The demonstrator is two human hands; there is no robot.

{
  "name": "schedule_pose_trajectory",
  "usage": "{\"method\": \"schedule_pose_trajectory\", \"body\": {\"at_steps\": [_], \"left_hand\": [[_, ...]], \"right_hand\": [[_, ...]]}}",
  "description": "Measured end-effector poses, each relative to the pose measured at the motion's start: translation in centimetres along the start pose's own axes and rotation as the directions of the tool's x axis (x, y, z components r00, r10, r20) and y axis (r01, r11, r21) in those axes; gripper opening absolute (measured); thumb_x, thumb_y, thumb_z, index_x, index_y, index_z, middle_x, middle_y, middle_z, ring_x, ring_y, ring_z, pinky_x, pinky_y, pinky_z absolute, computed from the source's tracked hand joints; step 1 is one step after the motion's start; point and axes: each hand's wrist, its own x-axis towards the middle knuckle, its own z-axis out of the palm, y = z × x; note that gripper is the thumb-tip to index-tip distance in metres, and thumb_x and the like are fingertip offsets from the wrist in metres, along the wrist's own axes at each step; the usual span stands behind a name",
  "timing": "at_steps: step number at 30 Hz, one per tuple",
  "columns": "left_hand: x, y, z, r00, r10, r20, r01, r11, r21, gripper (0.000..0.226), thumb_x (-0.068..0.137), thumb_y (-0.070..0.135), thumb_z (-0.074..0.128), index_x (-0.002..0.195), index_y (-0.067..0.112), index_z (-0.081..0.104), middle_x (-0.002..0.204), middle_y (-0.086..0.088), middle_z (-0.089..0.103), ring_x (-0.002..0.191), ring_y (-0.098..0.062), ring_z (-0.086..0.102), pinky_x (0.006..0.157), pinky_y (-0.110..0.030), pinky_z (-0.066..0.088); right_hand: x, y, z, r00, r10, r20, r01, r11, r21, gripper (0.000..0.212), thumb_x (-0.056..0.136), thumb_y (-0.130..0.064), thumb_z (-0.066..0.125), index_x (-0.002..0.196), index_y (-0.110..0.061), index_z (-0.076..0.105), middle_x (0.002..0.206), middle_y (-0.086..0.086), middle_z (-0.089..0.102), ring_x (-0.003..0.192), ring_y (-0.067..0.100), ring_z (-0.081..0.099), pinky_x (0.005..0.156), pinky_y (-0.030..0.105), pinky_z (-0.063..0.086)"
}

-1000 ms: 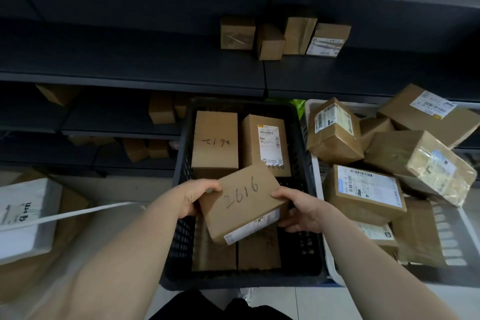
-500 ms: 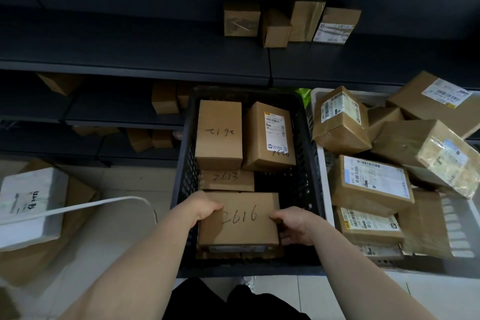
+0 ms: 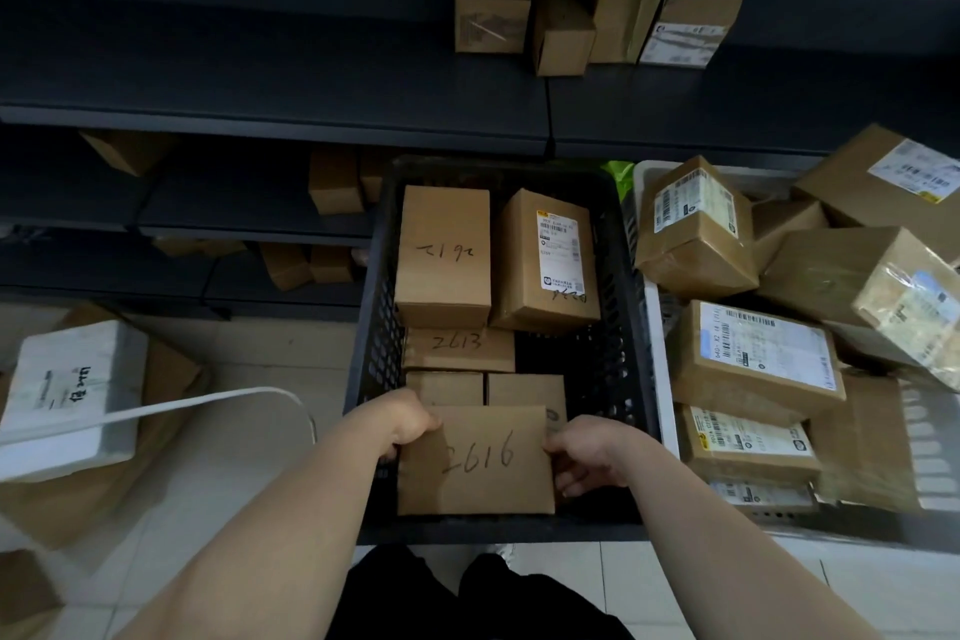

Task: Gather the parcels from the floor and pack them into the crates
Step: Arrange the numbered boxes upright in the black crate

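The left hand (image 3: 402, 424) and right hand (image 3: 584, 455) clasp the side edges of the parcel marked 2616 (image 3: 475, 463), now drawn back toward the near wall of the black crate (image 3: 631, 379), uncovering two boxes (image 3: 447, 387) just beyond it.

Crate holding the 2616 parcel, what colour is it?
Black crate, with perforated walls; the head view shows it best.

The held parcel (image 3: 475, 463) between my fingers (image 3: 415, 424) bears a handwritten "2616". Just beyond my fingers, the second parcel (image 3: 460, 348) reads "2613". Farther off, the third parcel (image 3: 442, 276) carries upside-down digits; printed labels (image 3: 560, 250) are too small to read.
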Motion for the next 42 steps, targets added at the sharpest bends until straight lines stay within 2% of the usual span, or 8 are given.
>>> {"method": "schedule_pose_trajectory", "body": {"at_steps": [5,9,11,15,26,29,35,42], "left_hand": [[-1.5,2.3,-0.4,0.998,0.037,-0.051,-0.030,0.992,0.125,0.048,0.098,0.029,0.055,0.137,0.003,0.045,0.129,-0.011,0.053,0.107,-0.021,0.055,0.091,-0.029,0.049],[-2.1,6.0,-0.9,0.963,0.154,-0.221,-0.129,0.984,0.123,0.025,0.098,0.025,0.051,0.112,0.005,0.056,0.091,-0.004,0.050,0.083,-0.017,0.051,0.070,-0.024,0.045],[-2.1,8.0,-1.1,0.928,0.207,-0.309,-0.186,0.978,0.096,0.039,0.098,0.030,0.052,0.126,0.003,0.055,0.106,-0.009,0.059,0.092,-0.021,0.056,0.076,-0.027,0.047],[-1.4,11.9,-1.2,0.884,0.315,-0.345,-0.361,0.930,-0.075,0.043,0.096,0.036,0.057,0.128,0.008,0.058,0.118,-0.006,0.063,0.103,-0.022,0.059,0.086,-0.030,0.048],[3.5,17.0,-1.0,0.890,0.364,-0.275,-0.417,0.893,-0.168,0.055,0.101,0.023,0.049,0.151,0.010,0.031,0.151,-0.009,0.041,0.135,-0.026,0.043,0.108,-0.028,0.034],[4.1,17.8,-0.5,0.893,0.358,-0.273,-0.400,0.909,-0.117,0.045,0.101,0.020,0.046,0.144,0.009,0.038,0.142,-0.011,0.051,0.125,-0.028,0.050,0.087,-0.021,0.036],[4.9,17.7,-0.7,0.908,0.291,-0.303,-0.353,0.919,-0.175,0.039,0.100,0.023,0.048,0.136,0.009,0.041,0.133,-0.008,0.056,0.114,-0.026,0.055,0.081,-0.029,0.041],[4.4,16.7,-0.7,0.929,0.245,-0.278,-0.323,0.904,-0.282,0.036,0.101,0.025,0.046,0.132,0.007,0.049,0.128,-0.011,0.059,0.111,-0.028,0.057,0.085,-0.031,0.044]], "right_hand": [[-0.8,-1.3,-0.9,0.995,-0.058,-0.084,0.055,0.998,-0.040,0.015,0.098,-0.022,0.055,0.105,-0.010,0.061,0.103,0.009,0.064,0.084,0.019,0.062,0.068,0.029,0.054],[0.5,-3.3,-3.0,0.942,-0.130,-0.310,0.227,0.926,0.301,0.022,0.096,-0.023,0.056,0.102,-0.004,0.065,0.086,0.010,0.065,0.079,0.021,0.060,0.083,0.036,0.053],[1.0,-4.6,-3.9,0.932,-0.110,-0.345,0.291,0.795,0.533,0.033,0.099,-0.026,0.055,0.120,-0.001,0.060,0.088,0.007,0.064,0.084,0.023,0.061,0.107,0.046,0.045],[0.7,-7.0,-4.7,0.957,-0.091,-0.274,0.282,0.504,0.816,0.055,0.102,-0.022,0.052,0.148,0.002,0.033,0.144,0.023,0.046,0.134,0.034,0.046,0.114,0.043,0.037],[5.0,-9.5,-4.9,0.977,-0.007,-0.212,0.207,0.234,0.950,0.058,0.098,-0.028,0.059,0.150,-0.016,0.035,0.150,0.014,0.042,0.136,0.033,0.044,0.113,0.046,0.038],[5.5,-9.6,-4.7,0.982,-0.030,-0.184,0.186,0.237,0.953,0.064,0.094,-0.035,0.064,0.150,-0.022,0.036,0.148,0.012,0.045,0.133,0.033,0.046,0.111,0.046,0.040],[4.5,-10.7,-3.2,0.928,0.034,-0.372,0.341,0.327,0.881,0.099,0.087,-0.040,0.073,0.157,-0.034,0.003,0.148,0.008,0.042,0.132,0.029,0.046,0.110,0.044,0.040],[0.6,-9.7,-2.8,0.771,0.036,-0.636,0.497,0.590,0.636,0.062,0.094,-0.031,0.063,0.142,-0.018,0.026,0.130,0.008,0.053,0.107,0.023,0.057,0.083,0.030,0.048]]}}
